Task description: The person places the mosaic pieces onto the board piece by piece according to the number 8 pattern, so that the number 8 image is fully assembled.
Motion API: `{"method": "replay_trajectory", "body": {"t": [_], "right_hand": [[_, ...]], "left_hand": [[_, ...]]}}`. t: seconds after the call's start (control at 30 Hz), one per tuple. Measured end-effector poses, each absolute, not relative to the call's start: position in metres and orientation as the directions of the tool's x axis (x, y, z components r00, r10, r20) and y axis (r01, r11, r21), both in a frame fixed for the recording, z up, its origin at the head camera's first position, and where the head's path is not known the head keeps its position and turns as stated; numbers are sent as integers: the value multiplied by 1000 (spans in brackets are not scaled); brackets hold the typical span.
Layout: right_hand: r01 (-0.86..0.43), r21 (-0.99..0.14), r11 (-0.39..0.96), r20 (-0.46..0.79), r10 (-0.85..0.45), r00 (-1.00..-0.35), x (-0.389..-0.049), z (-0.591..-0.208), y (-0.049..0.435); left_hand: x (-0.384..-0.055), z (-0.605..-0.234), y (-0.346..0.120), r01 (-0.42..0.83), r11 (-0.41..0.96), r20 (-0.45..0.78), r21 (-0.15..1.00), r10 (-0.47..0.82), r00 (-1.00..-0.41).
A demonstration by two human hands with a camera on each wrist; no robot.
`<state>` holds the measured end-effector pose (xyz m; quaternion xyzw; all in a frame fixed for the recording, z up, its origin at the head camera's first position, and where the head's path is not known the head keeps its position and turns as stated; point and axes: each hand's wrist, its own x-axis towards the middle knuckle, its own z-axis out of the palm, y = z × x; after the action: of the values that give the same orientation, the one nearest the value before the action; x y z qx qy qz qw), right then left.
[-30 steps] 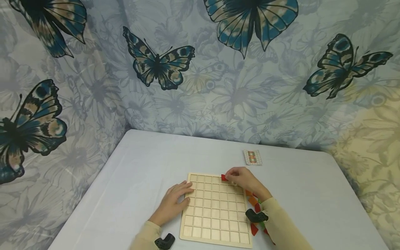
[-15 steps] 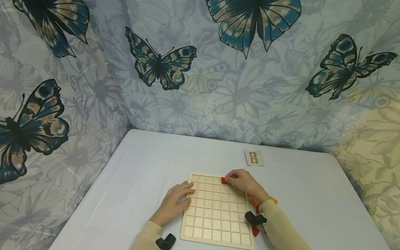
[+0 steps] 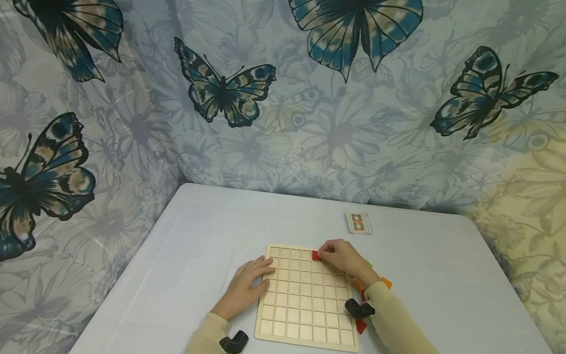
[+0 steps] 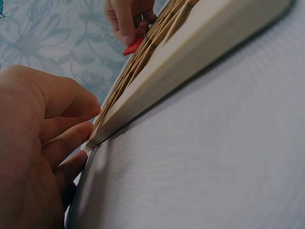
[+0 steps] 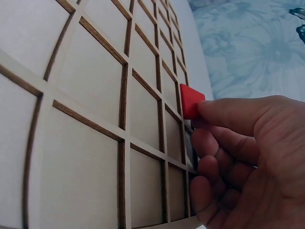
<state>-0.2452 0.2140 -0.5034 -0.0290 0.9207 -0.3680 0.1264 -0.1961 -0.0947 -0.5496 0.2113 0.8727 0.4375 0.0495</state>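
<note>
A wooden grid board [image 3: 305, 289] with raised square cells lies on the white table. My right hand [image 3: 342, 254] pinches a red square tile [image 5: 191, 101] between thumb and fingers over the board's far row, right of its middle. In the right wrist view the tile stands tilted, its lower edge right at a cell's ridge. My left hand [image 3: 245, 284] rests along the board's left edge, fingers extended onto the rim and thumb lower down. The left wrist view shows those fingertips [image 4: 88, 129] at the board's side.
Several loose tiles, among them an orange tile [image 3: 386, 283] and a red tile [image 3: 361, 326], lie right of the board, partly under my right forearm. A small card [image 3: 358, 223] with a coloured grid pattern lies beyond the board. A butterfly-print cloth [image 3: 309, 132] hangs behind the table.
My right hand has come slightly lower toward the board with the red tile, staying at the same far-row spot. My left hand keeps its place on the edge.
</note>
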Motion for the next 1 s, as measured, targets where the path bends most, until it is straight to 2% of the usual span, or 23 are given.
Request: {"method": "replay_trajectory", "body": {"t": [0.8,1.0], "right_hand": [[32,-652,758,-195,-127,-972,-244,-502,211],[48,-697,716,-196,-125,-973,-244,-502,213]], "left_hand": [[-195,-548,-93,298,520,81,800,398,-914],[-195,-549,-93,305,526,88,794,397,-914]]}}
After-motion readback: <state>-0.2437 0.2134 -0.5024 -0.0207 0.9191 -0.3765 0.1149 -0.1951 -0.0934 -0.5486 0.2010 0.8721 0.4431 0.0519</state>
